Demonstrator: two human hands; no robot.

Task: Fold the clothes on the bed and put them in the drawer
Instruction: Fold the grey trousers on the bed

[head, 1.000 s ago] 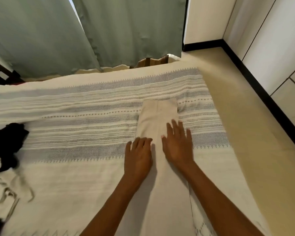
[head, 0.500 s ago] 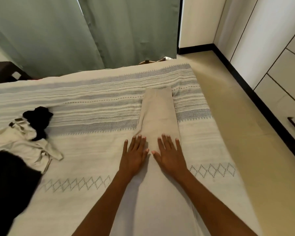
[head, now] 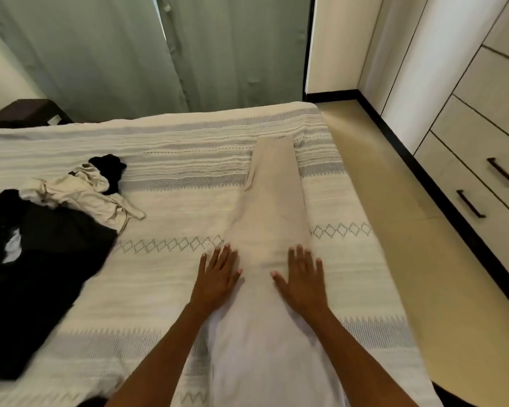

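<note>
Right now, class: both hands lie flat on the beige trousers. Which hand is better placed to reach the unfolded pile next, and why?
Left. The left hand lies on the trousers' edge nearest the clothes pile; the right hand lies on the drawer side.

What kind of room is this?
Most likely a home bedroom: a bed under a striped cover with loose clothes on it, green curtains behind, and built-in drawers along the right wall.

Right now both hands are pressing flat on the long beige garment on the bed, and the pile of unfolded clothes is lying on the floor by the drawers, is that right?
Not quite. The pile of unfolded clothes lies on the bed, to the person's left, not on the floor by the drawers. The head view shows it. The rest holds: the left hand and right hand both press flat on the long beige garment.
</note>
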